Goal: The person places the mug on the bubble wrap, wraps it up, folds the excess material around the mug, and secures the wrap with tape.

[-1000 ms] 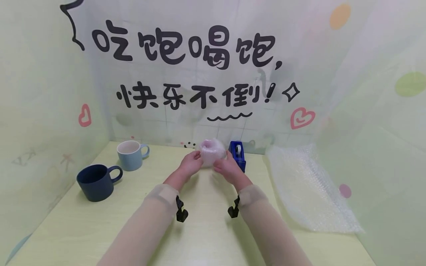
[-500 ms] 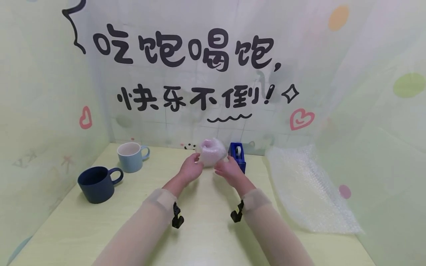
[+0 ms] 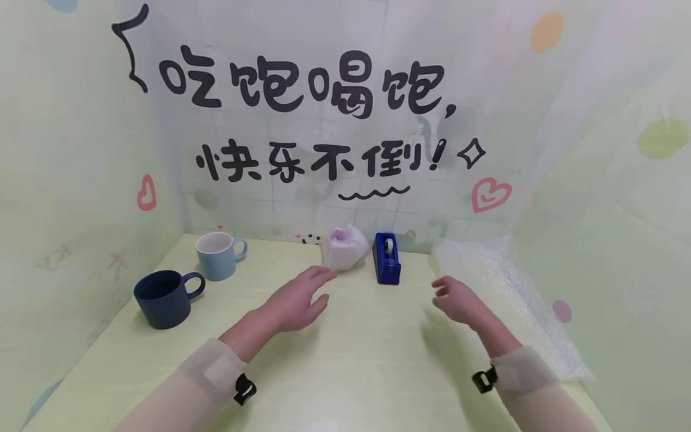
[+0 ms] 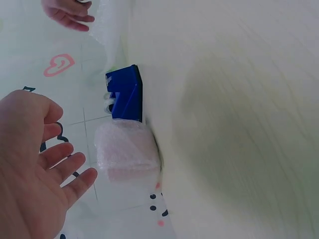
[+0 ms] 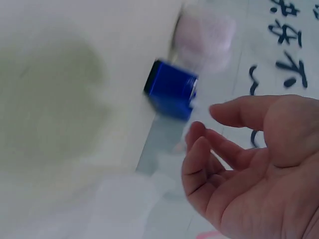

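Note:
A pinkish cup-shaped thing wrapped in bubble wrap (image 3: 346, 251) stands at the back of the table, its opening facing up. My left hand (image 3: 294, 300) hovers in front of it, fingers loosely extended and nothing in them; the left wrist view shows a gap between palm and bundle. Beside the bundle is a blue tape dispenser (image 3: 387, 267) with a roll of tape in it. To the right of the dispenser, my right hand (image 3: 456, 300) hangs above the table near the bubble wrap sheet (image 3: 502, 294), its fingers loosely bent and holding nothing.
A light blue mug (image 3: 217, 264) and a dark blue mug (image 3: 164, 303) stand on the left of the table (image 3: 345, 372). Printed fabric walls (image 3: 302, 210) close off the back and both sides.
Both hands have let go of the wrapped bundle, which stays at the back. The left hand has drawn back toward me; the right has swung right, past the dispenser toward the bubble wrap sheet.

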A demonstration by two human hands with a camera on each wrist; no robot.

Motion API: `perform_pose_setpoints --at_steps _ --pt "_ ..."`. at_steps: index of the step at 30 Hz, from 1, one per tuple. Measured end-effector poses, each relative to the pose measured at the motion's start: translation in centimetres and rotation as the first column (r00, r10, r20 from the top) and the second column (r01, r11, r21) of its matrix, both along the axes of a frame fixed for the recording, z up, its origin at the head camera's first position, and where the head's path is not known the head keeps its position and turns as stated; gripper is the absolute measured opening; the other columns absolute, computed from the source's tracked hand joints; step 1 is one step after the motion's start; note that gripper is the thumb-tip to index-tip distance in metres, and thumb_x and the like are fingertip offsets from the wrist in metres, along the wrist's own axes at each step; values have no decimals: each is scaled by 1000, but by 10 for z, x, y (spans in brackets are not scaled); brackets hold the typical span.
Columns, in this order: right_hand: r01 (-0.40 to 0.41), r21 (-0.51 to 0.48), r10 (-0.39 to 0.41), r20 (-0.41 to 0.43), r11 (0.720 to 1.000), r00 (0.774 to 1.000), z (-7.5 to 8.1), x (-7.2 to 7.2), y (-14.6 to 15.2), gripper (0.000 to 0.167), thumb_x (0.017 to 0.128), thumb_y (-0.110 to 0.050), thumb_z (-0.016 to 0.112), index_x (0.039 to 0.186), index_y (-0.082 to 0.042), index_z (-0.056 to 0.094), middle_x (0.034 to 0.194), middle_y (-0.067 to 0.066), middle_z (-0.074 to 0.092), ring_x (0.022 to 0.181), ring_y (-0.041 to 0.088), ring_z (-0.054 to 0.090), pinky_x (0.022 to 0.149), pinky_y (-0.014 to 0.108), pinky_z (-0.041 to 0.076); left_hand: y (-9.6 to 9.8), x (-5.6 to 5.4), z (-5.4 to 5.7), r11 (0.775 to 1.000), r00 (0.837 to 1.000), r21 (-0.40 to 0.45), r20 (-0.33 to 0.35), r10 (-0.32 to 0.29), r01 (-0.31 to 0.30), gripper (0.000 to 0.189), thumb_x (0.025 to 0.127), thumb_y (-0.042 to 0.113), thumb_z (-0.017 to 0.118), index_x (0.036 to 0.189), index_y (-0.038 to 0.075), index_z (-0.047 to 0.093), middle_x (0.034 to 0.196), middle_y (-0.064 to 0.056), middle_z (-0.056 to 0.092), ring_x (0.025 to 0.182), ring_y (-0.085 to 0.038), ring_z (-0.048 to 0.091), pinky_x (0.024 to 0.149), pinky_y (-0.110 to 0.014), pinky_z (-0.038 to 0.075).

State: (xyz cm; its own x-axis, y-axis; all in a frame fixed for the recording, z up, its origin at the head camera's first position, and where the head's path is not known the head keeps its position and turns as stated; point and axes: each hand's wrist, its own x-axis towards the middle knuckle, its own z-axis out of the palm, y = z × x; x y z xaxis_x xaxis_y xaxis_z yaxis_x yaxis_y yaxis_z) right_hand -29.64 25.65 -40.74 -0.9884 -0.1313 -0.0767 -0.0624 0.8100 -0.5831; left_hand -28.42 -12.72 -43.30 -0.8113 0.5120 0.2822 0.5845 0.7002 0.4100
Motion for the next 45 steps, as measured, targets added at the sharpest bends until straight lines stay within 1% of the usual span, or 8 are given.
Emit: perform_pose_setpoints --at_steps 7,12,16,23,31,39,41,45 --pt "67 108 -85 179 992 980 -20 23 65 51 98 -15 73 132 18 54 112 25 66 85 26 63 69 38 58 -20 18 -12 999 999 -51 -38 -8 6 48 107 14 63 154 5 60 159 -19 57 145 -40 60 118 -58 53" --pt "127 91 -146 258 988 955 -42 26 79 40 96 -21 83 106 6 54 83 9 55 72 19 52 60 29 52 -27 28 -21 1000 1000 -2 -1 21 -21 47 107 16 64 153 6 61 160 -17 56 146 -39 59 117 -57 53" --pt "120 107 -138 187 987 972 -57 24 83 36 95 -17 84 96 -1 52 69 1 46 62 14 45 59 28 44 -29 34 -27 1000 1000 15 -3 20 -20 46 106 14 64 152 7 62 159 -16 57 145 -39 60 114 -57 55" --pt "79 150 -81 10 986 997 -64 22 90 13 99 -12 73 95 -1 67 85 9 67 75 20 60 68 34 49 -29 36 -28 999 1000 42 -11 16 -15 45 106 10 64 150 6 63 158 -17 57 144 -39 60 113 -58 55" --pt "148 141 -115 -220 979 969 -49 34 95 48 102 -7 53 146 8 63 98 20 65 70 22 50 61 33 41 -29 34 -24 998 1000 53 -8 20 -19 45 106 12 64 150 4 63 158 -18 57 146 -40 58 117 -58 53" --pt "95 115 -13 -569 989 823 -17 47 56 44 101 3 56 138 -8 76 94 8 53 64 6 36 52 25 33 -33 30 -14 997 1000 69 -5 24 -24 44 107 11 63 150 4 63 159 -19 56 147 -43 56 118 -61 51" --pt "4 160 103 -656 987 748 -14 50 40 45 96 8 64 133 -11 80 93 5 53 65 1 36 50 23 35 -34 29 -12 996 999 81 -9 34 -34 44 107 11 63 151 4 63 159 -19 56 147 -43 56 118 -61 51" --pt "-178 359 397 -751 916 528 -14 57 11 57 78 14 79 125 -18 85 91 0 56 69 -2 39 50 16 37 -39 25 -8 987 995 129 -7 97 -96 44 109 14 61 152 4 61 160 -20 55 148 -44 56 119 -62 50"
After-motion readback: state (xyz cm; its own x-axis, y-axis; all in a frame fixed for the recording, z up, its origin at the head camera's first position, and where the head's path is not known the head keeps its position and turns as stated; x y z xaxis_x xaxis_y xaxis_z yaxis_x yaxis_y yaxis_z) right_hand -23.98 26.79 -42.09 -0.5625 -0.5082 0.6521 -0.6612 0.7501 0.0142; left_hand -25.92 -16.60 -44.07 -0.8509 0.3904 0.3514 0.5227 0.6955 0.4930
